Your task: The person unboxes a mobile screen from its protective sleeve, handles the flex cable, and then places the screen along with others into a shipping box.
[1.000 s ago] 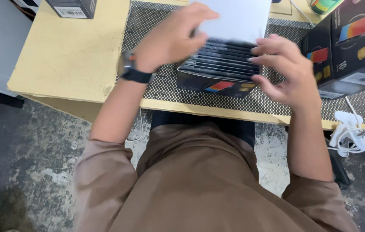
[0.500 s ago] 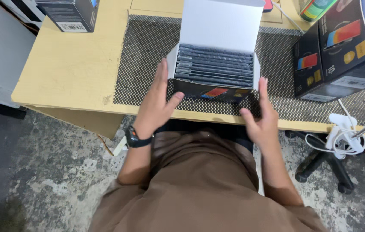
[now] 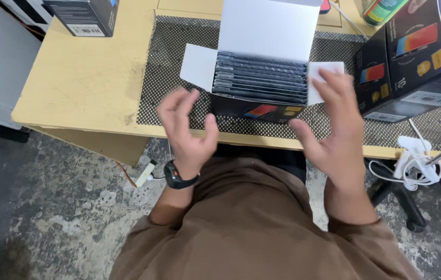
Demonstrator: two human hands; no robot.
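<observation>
Open black box [image 3: 254,106] is sitting at the near edge of the mat, white lid flap standing up, two white side flaps sticking out left and right; front face is showing a red-blue patch and a yellow patch. Inside, a row of thin dark sleeves [image 3: 261,78] is standing on edge, packed tight. Two more black boxes [image 3: 412,57] of the same kind are sitting to the right, with coloured panels and white barcode labels on the sides. Another dark box [image 3: 83,15] with a white barcode label is sitting far left at the top. Green can [image 3: 381,9] is peeking in at the top right.

Black-and-white mesh mat [image 3: 179,78] is lying on a pale wooden table [image 3: 85,78]; stained concrete floor [image 3: 49,207] is showing below. White cable bundle [image 3: 412,155] is hanging at the table's right edge.

Left hand [image 3: 186,132] is hovering just left of the open box, fingers curled and loosely spread, holding nothing, black watch [image 3: 179,179] on the wrist. Right hand [image 3: 334,124] is hovering at the box's right side, fingers spread wide, fingertips overlapping the right flap; contact cannot be told because of blur
</observation>
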